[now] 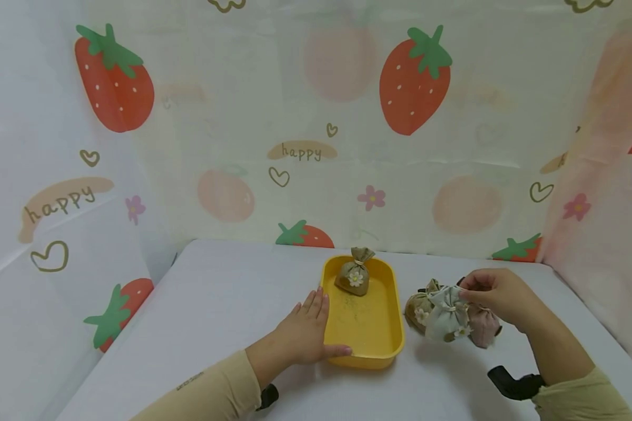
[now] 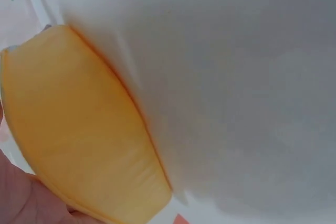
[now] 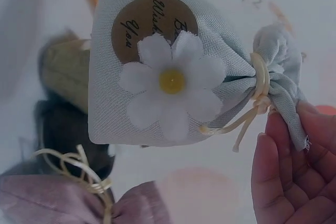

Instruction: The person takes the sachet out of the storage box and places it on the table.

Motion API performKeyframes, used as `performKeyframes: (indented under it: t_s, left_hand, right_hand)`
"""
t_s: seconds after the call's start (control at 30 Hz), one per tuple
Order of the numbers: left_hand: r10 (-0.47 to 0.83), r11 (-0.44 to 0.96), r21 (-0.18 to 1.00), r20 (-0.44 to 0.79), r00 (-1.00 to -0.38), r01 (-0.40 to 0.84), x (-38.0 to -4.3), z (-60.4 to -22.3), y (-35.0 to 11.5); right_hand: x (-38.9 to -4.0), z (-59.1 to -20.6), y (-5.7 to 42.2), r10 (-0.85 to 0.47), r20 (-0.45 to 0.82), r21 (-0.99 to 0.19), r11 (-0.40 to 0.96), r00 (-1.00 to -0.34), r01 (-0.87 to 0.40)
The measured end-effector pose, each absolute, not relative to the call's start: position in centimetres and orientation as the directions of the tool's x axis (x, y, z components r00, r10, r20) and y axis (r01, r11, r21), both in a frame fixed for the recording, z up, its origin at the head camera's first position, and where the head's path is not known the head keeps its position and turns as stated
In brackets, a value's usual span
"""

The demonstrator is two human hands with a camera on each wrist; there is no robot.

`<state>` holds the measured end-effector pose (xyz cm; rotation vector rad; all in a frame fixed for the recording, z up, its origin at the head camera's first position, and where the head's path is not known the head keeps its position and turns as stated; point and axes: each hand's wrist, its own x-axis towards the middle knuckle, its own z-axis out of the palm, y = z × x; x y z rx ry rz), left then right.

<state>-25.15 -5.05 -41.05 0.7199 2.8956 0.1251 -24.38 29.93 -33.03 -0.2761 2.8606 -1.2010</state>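
My right hand [image 1: 497,292] pinches the gathered top of a pale grey-blue cloth pouch [image 1: 446,313], held up off the table. In the right wrist view this pouch [image 3: 157,77] shows a white flower, a brown round label and a cream tie. My left hand [image 1: 304,333] lies with straight fingers along the left rim of a yellow tray [image 1: 363,333], its thumb over the near edge. An olive-brown pouch [image 1: 354,279] with a white flower sits in the tray's far end. The left wrist view shows the tray's outer wall [image 2: 84,124] close up.
Behind the held pouch are an olive pouch [image 1: 417,310], a dusty pink pouch [image 1: 484,326] and a dark pouch [image 3: 73,137], partly hidden. They rest on the white table [image 1: 232,304], right of the tray. A strawberry-print sheet [image 1: 316,117] hangs behind and at both sides.
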Motion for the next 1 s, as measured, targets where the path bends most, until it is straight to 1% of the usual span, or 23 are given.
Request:
performKeyframes:
  t_s: [0.1,0.27,0.63,0.87,1.0]
  left_hand:
    - [0.469,0.882,0.113,-0.132,-0.873,0.457,-25.1,-41.2,-4.9]
    - [0.465,0.884,0.116,-0.126,-0.876,0.453,-24.9,-41.1,-4.8]
    - [0.465,0.884,0.105,-0.13,-0.876,0.455,-24.7,-40.9,-4.7]
    - [0.461,0.886,0.125,-0.129,-0.878,0.447,-24.7,-40.7,-4.8]
    - [0.456,0.889,0.114,-0.132,-0.88,0.444,-24.7,-40.9,-4.9]
  right_hand:
    - [-24.3,-33.7,30.8,-0.16,0.026,-0.702,0.7,-0.987,-0.132]
    - [-24.4,-34.5,31.9,-0.133,0.028,-0.654,0.747,-0.991,-0.119]
    - [-24.8,-36.8,33.1,-0.06,-0.035,-0.726,0.688,-0.998,-0.016]
    - [-25.2,-37.7,33.4,-0.022,-0.051,-0.74,0.673,-0.998,0.023]
    - [-25.4,-38.0,33.4,-0.015,-0.055,-0.742,0.67,-0.998,0.031]
